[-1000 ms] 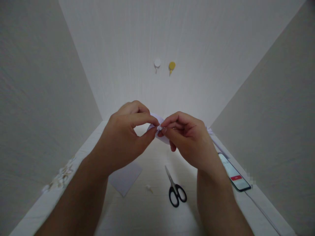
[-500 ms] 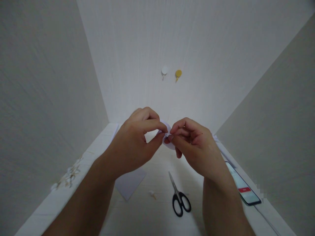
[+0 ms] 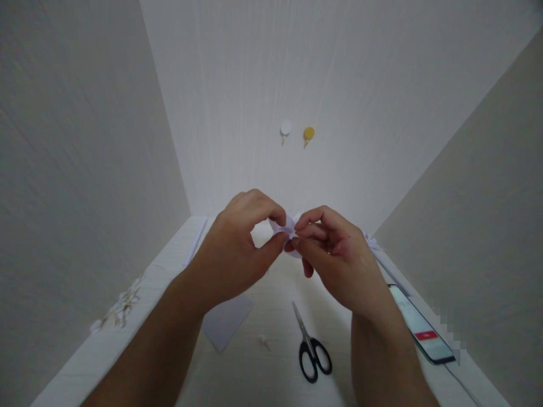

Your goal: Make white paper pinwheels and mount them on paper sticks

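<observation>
Now: two hands pinch one paper piece (image 3: 288,229); one scissors (image 3: 311,347); two hooks (image 3: 297,133)

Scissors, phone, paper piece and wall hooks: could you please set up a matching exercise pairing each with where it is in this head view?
Things:
1. scissors
2. phone
3. small paper piece
4. two wall hooks

Places:
A. pinched between the fingertips of the left hand and right hand
B. high on the far wall, side by side
C. flat on the table, below the hands, blades closed
D. at the table's right edge, screen lit

Pairs: 1-C, 2-D, 3-A, 4-B
</observation>
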`<state>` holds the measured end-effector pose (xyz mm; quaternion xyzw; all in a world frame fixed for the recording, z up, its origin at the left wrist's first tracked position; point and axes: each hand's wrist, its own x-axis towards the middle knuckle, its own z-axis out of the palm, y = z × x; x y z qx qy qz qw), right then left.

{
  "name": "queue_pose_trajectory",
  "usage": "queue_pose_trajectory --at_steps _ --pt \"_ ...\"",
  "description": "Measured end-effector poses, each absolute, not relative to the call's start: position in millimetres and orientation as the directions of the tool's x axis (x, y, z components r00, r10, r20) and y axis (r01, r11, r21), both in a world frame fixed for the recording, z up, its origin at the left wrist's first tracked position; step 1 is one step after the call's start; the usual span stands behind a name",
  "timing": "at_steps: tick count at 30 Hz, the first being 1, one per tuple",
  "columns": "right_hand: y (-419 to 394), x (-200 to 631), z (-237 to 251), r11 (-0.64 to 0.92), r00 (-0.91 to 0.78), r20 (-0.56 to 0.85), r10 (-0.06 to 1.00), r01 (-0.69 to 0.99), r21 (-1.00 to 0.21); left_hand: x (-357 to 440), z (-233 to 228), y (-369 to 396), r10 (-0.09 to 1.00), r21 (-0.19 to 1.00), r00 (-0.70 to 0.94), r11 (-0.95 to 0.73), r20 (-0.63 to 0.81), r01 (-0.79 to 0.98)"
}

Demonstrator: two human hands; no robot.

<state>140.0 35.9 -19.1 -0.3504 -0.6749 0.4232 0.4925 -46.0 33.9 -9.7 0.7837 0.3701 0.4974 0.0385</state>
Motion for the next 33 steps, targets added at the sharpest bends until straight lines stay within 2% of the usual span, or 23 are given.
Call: queue_pose_trajectory --at_steps 6,11,15,17,20,21,23,25,27,29,33 --pt "34 139 -18 0.443 -0.27 0.412 0.87 0.062 -0.894 -47 -11 33 0.652 0.468 0.156 -0.67 0.742 0.576" --pt "35 140 -18 0.443 -0.271 0.411 0.87 0.069 -0.894 -49 -7 32 0.65 0.487 0.172 -0.695 0.74 0.529" --pt "36 140 -19 0.43 -0.233 0.409 0.882 0.049 -0.901 -50 -7 31 0.661 0.552 0.125 -0.703 0.74 0.449" --pt "36 140 -17 0.445 -0.189 0.431 0.882 0.036 -0.895 -48 -11 35 0.664 0.61 0.008 -0.692 0.748 0.386" --pt "36 139 -15 0.483 -0.089 0.48 0.873 0.017 -0.875 -41 -23 50 0.646 0.702 -0.276 -0.669 0.712 0.244" --pt "36 139 -14 0.497 -0.06 0.496 0.866 0.01 -0.868 -38 -28 55 0.673 0.733 -0.301 -0.655 0.676 0.183" --pt "36 138 -13 0.524 -0.016 0.524 0.851 -0.004 -0.851 -32 -36 66 0.804 0.823 -0.188 -0.565 0.564 0.052" --pt "37 138 -13 0.551 0.016 0.551 0.834 -0.019 -0.834 -26 -41 72 0.888 0.887 0.022 -0.456 0.459 -0.069" --pt "38 138 -14 0.571 0.04 0.569 0.821 -0.04 -0.82 -22 -43 73 0.877 0.904 0.231 -0.387 0.421 -0.18" --pt "38 138 -14 0.575 0.052 0.573 0.818 -0.059 -0.816 -18 -43 70 0.826 0.895 0.361 -0.349 0.434 -0.276" --pt "37 138 -13 0.572 0.072 0.569 0.819 -0.034 -0.82 -12 -42 64 0.788 0.883 0.433 -0.285 0.437 -0.374"
